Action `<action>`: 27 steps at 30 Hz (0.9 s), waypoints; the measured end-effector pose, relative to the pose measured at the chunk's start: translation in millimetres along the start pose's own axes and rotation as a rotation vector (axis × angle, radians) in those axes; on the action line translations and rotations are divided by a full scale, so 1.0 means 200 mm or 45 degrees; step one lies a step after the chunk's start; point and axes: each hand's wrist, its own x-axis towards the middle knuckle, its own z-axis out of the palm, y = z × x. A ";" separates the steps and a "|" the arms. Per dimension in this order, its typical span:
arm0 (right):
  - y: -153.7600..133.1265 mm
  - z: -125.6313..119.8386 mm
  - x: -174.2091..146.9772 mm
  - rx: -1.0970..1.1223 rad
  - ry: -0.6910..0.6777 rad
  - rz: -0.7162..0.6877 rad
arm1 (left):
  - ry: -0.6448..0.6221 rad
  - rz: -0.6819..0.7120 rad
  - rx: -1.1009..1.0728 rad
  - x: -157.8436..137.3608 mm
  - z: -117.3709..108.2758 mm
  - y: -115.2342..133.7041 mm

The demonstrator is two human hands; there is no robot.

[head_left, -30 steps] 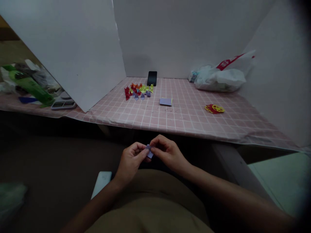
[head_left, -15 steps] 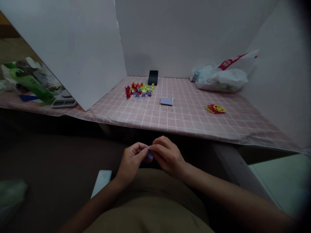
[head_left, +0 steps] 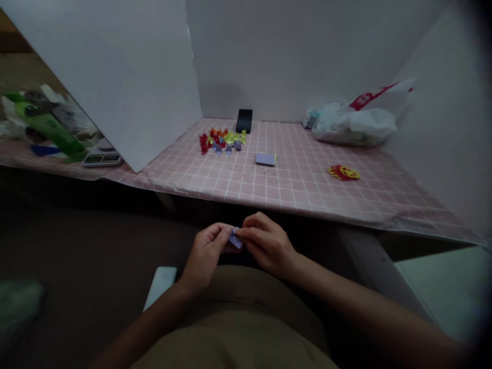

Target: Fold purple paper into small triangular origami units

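Observation:
Between my two hands, over my lap and in front of the table edge, is a small folded piece of purple origami paper [head_left: 236,241]. My left hand [head_left: 207,251] pinches its left side between thumb and fingers. The fingertips of my right hand [head_left: 269,246] are closed on its upper right edge. Part of the paper is hidden behind the fingers. On the table beyond lies a stack of square paper [head_left: 265,159], purple on top with yellow showing at its edge. Left of it stands a cluster of small folded paper pieces [head_left: 221,141] in red, orange, yellow and purple.
A dark phone [head_left: 244,121] leans at the back wall. Red and yellow cut-out shapes [head_left: 344,172] lie on the right, with a white plastic bag [head_left: 353,125] behind. At left are a kitchen scale [head_left: 102,157] and a green bottle [head_left: 49,125]. A white slab [head_left: 160,287] lies beside my lap.
The purple paper has turned, so more of its face shows between my hands. My fingers have shifted slightly on it. The view has moved a little.

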 end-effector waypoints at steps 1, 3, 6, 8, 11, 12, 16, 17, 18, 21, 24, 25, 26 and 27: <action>0.00 0.00 0.00 0.017 -0.006 0.014 | 0.001 0.003 0.008 0.00 0.00 0.00; 0.00 -0.01 0.01 0.108 -0.013 0.065 | 0.016 0.007 0.032 0.00 -0.01 0.00; -0.01 -0.02 0.03 0.326 0.016 0.232 | 0.064 0.036 0.095 0.00 -0.01 0.02; -0.02 -0.03 0.05 0.427 0.037 0.382 | 0.094 0.077 0.155 0.00 0.00 0.03; -0.02 -0.04 0.07 0.546 -0.009 0.594 | 0.114 0.132 0.242 0.00 0.00 0.04; -0.01 -0.04 0.07 0.593 -0.031 0.656 | 0.116 0.147 0.269 0.00 0.00 0.03; 0.00 -0.03 0.07 0.848 -0.085 0.865 | 0.133 0.198 0.356 0.00 0.00 0.01; 0.00 -0.03 0.07 0.916 -0.093 0.905 | 0.137 0.210 0.369 0.00 -0.01 0.01; 0.00 -0.03 0.07 0.974 -0.101 0.941 | 0.141 0.221 0.380 0.00 -0.01 0.01; 0.01 -0.03 0.07 1.075 -0.112 1.003 | 0.152 0.249 0.396 0.00 -0.01 0.00; 0.01 -0.02 0.07 1.113 -0.113 1.018 | 0.159 0.266 0.416 0.00 -0.01 0.00; 0.01 -0.02 0.07 1.116 -0.115 1.018 | 0.160 0.270 0.429 0.00 -0.01 0.01; 0.01 -0.02 0.07 1.113 -0.117 1.018 | 0.163 0.273 0.441 0.00 -0.01 0.01; 0.01 -0.03 0.07 1.103 -0.118 1.015 | 0.167 0.273 0.454 0.00 -0.01 0.01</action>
